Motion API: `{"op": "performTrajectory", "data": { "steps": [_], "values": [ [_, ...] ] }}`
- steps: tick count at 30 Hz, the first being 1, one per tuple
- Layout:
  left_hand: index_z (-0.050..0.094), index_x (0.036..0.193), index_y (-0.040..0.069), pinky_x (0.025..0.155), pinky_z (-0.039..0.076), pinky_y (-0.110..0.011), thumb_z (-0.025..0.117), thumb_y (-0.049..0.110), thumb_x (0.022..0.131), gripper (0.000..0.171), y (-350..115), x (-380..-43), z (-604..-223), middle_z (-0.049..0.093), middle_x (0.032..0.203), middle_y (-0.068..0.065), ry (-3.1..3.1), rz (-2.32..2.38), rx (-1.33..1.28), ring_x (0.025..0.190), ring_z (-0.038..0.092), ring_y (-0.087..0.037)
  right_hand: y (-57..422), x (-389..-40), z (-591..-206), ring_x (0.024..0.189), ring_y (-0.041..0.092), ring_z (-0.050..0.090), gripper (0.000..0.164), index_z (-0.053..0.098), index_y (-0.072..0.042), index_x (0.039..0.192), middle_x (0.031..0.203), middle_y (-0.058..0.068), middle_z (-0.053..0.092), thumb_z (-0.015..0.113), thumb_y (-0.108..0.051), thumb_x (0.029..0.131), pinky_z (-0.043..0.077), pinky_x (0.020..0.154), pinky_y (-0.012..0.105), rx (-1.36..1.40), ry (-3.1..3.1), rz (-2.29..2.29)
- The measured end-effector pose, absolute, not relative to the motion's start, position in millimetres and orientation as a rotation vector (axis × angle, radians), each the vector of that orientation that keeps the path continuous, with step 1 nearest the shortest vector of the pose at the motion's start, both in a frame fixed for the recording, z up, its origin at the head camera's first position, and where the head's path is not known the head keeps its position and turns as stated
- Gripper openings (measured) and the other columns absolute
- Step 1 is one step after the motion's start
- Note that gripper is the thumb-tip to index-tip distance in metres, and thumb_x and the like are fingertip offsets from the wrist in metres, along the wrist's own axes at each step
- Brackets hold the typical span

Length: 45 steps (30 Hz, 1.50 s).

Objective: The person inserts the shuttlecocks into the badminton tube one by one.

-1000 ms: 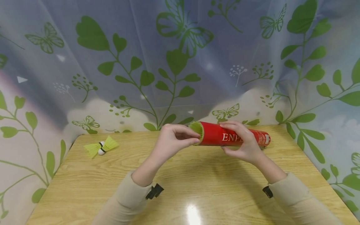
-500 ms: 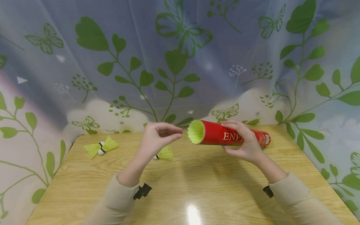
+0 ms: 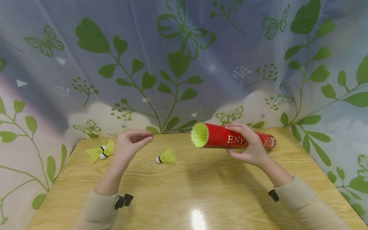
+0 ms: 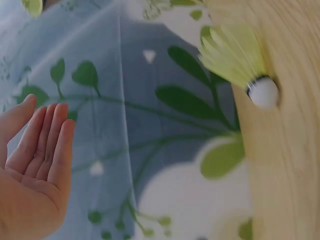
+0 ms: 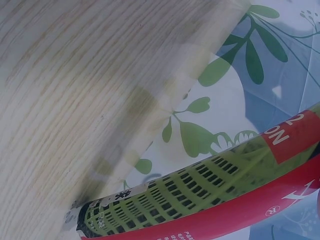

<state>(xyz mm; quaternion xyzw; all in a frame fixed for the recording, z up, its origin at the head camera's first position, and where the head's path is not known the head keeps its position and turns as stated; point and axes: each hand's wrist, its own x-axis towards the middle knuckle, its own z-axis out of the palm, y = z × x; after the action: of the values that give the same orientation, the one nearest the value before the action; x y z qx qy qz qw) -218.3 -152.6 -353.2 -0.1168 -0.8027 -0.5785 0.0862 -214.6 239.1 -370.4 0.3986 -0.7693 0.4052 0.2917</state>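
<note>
My right hand grips a red shuttlecock tube around its middle, above the table's right half. A yellow shuttlecock skirt pokes out of the tube's left mouth. Through a clear strip in the right wrist view, the tube shows more yellow-green netting inside. Empty, my left hand hangs in the air with its fingers nearly straight, between the tube and a pair of shuttlecocks. One yellow shuttlecock with a white cork lies between my hands; a shuttlecock also shows in the left wrist view.
Two yellow shuttlecocks lie together at the left of the wooden table, partly behind my left hand. A curtain printed with leaves and butterflies hangs along the table's back edge.
My left hand has drawn away from the tube's mouth toward the left. The single shuttlecock on the table has come fully into view. My right hand and the tube stay put.
</note>
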Motion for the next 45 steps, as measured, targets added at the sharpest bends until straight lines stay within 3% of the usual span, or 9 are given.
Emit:
{"op": "performTrajectory", "data": {
  "steps": [5,14,24,30,37,45],
  "values": [
    [0.072,0.106,0.011,0.079,0.052,-0.016,0.074,0.033,0.081,0.034,-183,-218,-365,0.073,0.097,0.008,-2.445,-1.624,-0.181,0.087,0.067,-0.003,233,-206,-360,0.12,0.023,0.05,0.066,0.056,0.008,0.118,0.121,0.024,0.056,0.076,0.009,0.055,0.039,0.102,0.019,1.074,-2.04,1.085],
    [0.066,0.112,-0.003,0.076,0.053,-0.013,0.073,0.02,0.083,0.038,-231,-216,-383,0.07,0.091,0.016,-2.361,-1.771,-0.038,0.084,0.067,0.0,237,-209,-366,0.12,0.027,0.05,0.067,0.056,0.006,0.119,0.122,0.022,0.057,0.078,0.006,0.055,0.04,0.102,0.019,1.051,-2.056,1.093],
    [0.064,0.119,0.003,0.07,0.052,-0.012,0.07,0.035,0.085,0.047,-274,-217,-412,0.066,0.088,0.025,-2.503,-1.616,0.213,0.082,0.064,0.004,247,-222,-382,0.122,0.026,0.048,0.069,0.056,0.001,0.124,0.127,0.017,0.056,0.078,-0.001,0.058,0.039,0.104,0.023,1.057,-2.062,1.089],
    [0.064,0.119,0.002,0.073,0.048,-0.008,0.069,0.036,0.085,0.048,-292,-218,-425,0.062,0.088,0.029,-2.536,-1.491,0.261,0.083,0.062,0.007,239,-211,-368,0.12,0.024,0.05,0.067,0.056,0.005,0.12,0.121,0.025,0.056,0.076,0.005,0.056,0.039,0.103,0.021,1.059,-2.035,1.087],
    [0.065,0.119,0.005,0.07,0.045,-0.009,0.067,0.041,0.086,0.049,-314,-218,-438,0.06,0.09,0.029,-2.605,-1.345,0.275,0.082,0.055,0.012,235,-204,-360,0.119,0.026,0.05,0.065,0.056,0.006,0.119,0.12,0.026,0.055,0.075,0.008,0.057,0.039,0.102,0.02,1.053,-2.046,1.091],
    [0.064,0.119,0.003,0.067,0.044,-0.008,0.067,0.038,0.087,0.048,-337,-219,-445,0.062,0.085,0.03,-2.632,-1.3,0.284,0.076,0.056,0.015,237,-207,-362,0.119,0.026,0.05,0.067,0.056,0.008,0.119,0.121,0.026,0.055,0.076,0.008,0.056,0.039,0.103,0.02,1.08,-2.03,1.095]
  ]
}}
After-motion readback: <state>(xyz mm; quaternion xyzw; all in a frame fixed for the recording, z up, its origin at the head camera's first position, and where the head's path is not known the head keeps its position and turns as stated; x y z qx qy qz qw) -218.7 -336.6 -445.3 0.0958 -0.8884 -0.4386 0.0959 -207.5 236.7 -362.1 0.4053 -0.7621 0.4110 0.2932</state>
